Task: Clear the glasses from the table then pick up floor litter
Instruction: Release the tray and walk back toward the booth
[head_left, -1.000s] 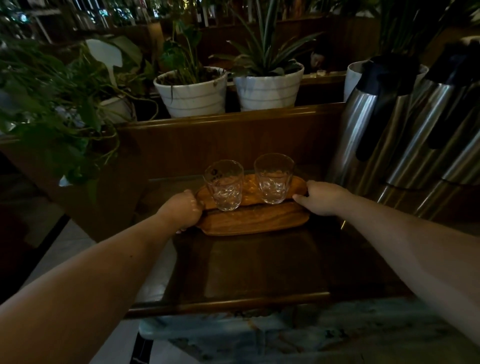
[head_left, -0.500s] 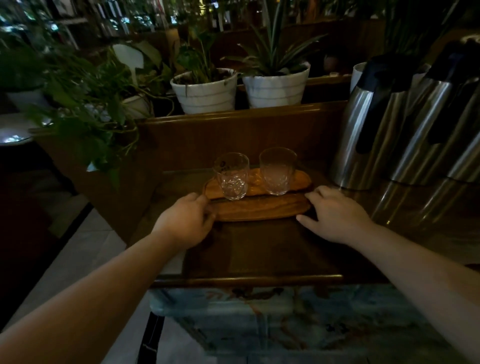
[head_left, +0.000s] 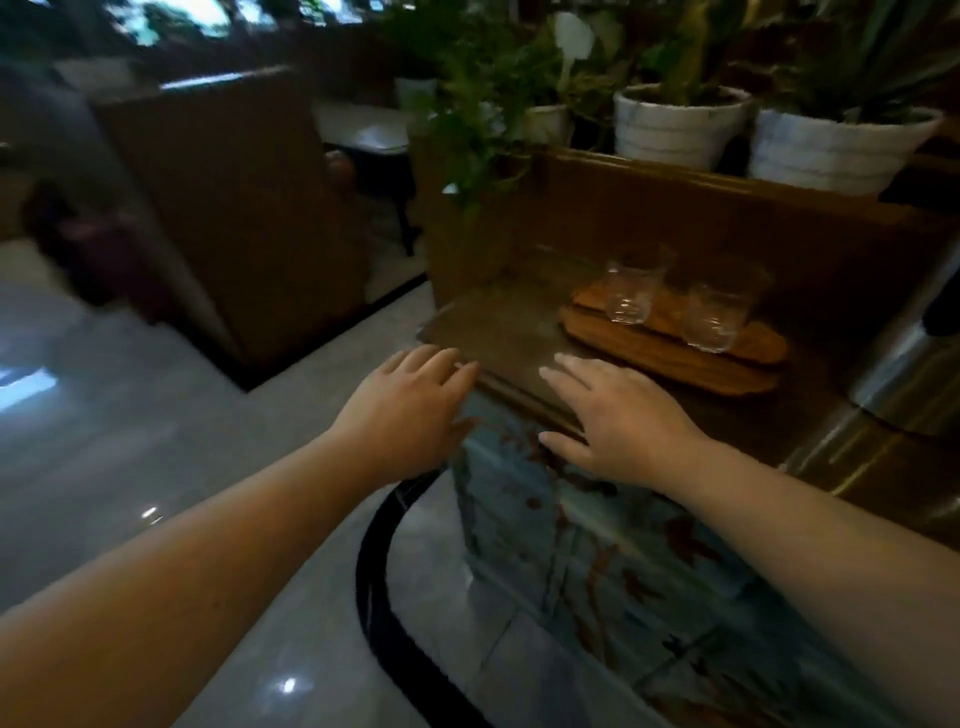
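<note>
Two clear glasses stand on a wooden tray (head_left: 675, 366) on the dark counter (head_left: 498, 322): the left glass (head_left: 631, 291) and the right glass (head_left: 714, 314). My left hand (head_left: 400, 410) hovers open at the counter's near left corner, over the floor edge. My right hand (head_left: 618, 415) is open, fingers spread, above the counter's front edge, short of the tray. Neither hand touches the tray or the glasses. No floor litter shows on the pale tiles (head_left: 130, 441).
White plant pots (head_left: 675, 130) and leafy plants stand on the ledge behind the counter. A steel thermos jug (head_left: 914, 364) is at the right. A brown booth back (head_left: 234, 208) stands left across the tiled floor. A black curved line (head_left: 374, 587) runs on the floor.
Both hands let go of the tray and pulled back toward me, now open. The view has swung left, showing the floor and the booth.
</note>
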